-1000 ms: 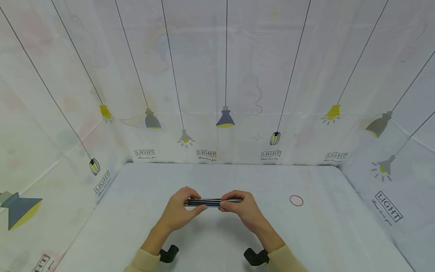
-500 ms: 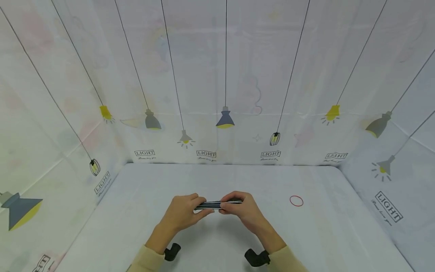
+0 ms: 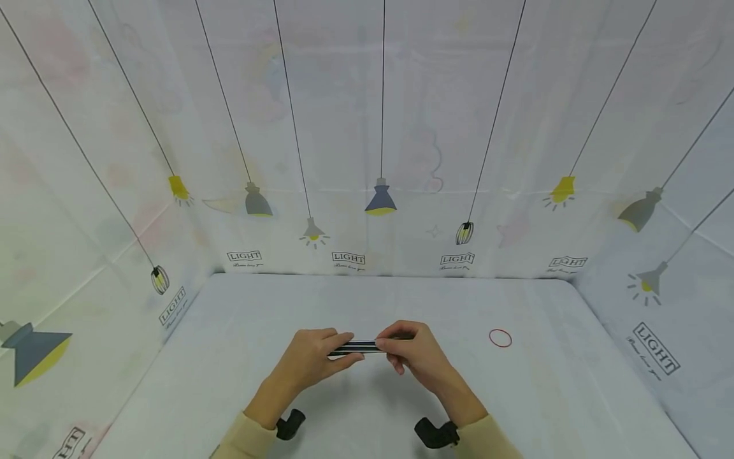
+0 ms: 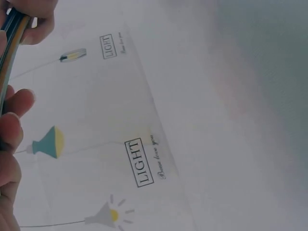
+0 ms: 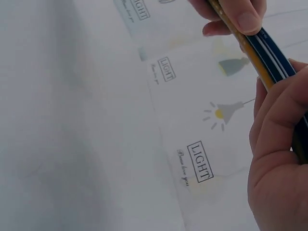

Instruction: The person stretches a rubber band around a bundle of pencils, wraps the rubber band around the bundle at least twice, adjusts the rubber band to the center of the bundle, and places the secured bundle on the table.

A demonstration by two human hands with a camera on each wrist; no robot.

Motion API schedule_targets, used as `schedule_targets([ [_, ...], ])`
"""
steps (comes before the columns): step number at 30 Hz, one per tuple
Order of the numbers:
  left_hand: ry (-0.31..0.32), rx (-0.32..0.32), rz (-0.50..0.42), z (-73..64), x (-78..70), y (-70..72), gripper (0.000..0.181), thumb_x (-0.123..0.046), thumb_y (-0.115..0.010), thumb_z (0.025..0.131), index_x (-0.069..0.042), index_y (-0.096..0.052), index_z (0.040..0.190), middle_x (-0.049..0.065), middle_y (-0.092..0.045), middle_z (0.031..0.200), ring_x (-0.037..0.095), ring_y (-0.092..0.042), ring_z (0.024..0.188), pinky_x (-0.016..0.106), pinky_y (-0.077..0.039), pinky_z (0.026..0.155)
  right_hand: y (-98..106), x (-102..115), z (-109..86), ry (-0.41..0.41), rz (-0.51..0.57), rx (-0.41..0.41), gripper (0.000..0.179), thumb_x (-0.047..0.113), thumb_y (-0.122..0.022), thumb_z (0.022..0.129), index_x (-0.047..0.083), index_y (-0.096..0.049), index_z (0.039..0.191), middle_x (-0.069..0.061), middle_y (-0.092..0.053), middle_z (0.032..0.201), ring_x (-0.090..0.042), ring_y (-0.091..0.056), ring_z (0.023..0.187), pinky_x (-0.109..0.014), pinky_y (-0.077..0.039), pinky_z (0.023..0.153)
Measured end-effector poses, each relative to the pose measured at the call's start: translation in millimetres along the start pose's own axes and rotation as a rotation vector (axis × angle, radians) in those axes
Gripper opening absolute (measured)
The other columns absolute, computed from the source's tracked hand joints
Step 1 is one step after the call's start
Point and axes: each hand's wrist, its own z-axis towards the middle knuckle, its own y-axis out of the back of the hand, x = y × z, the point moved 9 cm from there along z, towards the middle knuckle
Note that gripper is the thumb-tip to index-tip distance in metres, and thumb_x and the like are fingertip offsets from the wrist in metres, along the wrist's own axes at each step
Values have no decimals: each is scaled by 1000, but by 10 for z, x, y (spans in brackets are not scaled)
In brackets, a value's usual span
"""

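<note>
A bundle of long thin sticks that look like pencils (image 3: 358,347), dark blue with white stripes, is held level above the table. In the right wrist view, the bundle (image 5: 267,55) also shows a yellow-orange stick along one side. My left hand (image 3: 309,358) grips its left end between thumb and fingers. My right hand (image 3: 423,357) pinches the right part, its lower fingers hanging below the bundle. Both ends are hidden by the hands. To the right, a thin red ring like a rubber band (image 3: 490,336) lies on the table.
The white-covered table (image 3: 573,395) reaches back to a white curtain (image 3: 430,127) printed with hanging lamps. Curtain also rises at the left and right sides. A black wrist-worn device (image 3: 436,433) sits at each wrist.
My left hand has slid rightward along the bundle, covering its left end. My right hand's lower fingers have dropped away below the bundle. The red ring has not moved.
</note>
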Motion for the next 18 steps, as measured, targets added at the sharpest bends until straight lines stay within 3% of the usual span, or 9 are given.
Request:
schedule_targets([
  [4,15,-47,-149,33,-16,60,28,-24,-91,77,-6,-78,94,-2,-69,72,5,-57,54,9,-43,53,35,-21,-22,-80,49,-59,21,13,-77,91,-4,-70,100,-5,-60,69,-10,-47,51,-19,-41,46],
  [7,66,-85,-310,40,26,98,25,-16,-93,74,-7,-77,91,-3,-70,76,5,-59,59,11,-46,54,48,-34,-39,-125,75,-74,19,15,-78,90,0,-70,99,-4,-60,70,-9,-46,51,-19,-41,47],
  [12,233,-65,-521,14,152,43,19,-16,-92,76,-16,-78,89,-8,-71,78,4,-59,62,18,-48,53,8,-70,-59,-161,148,-39,16,14,-77,91,3,-69,98,-4,-61,69,-9,-49,51,-19,-42,47],
  [18,427,-22,-642,-40,263,-75,15,-19,-90,79,-18,-79,88,-7,-72,80,9,-63,66,27,-53,55,-12,-116,-72,-190,226,-57,14,11,-77,90,5,-67,98,-4,-64,73,-8,-51,51,-19,-42,48],
])
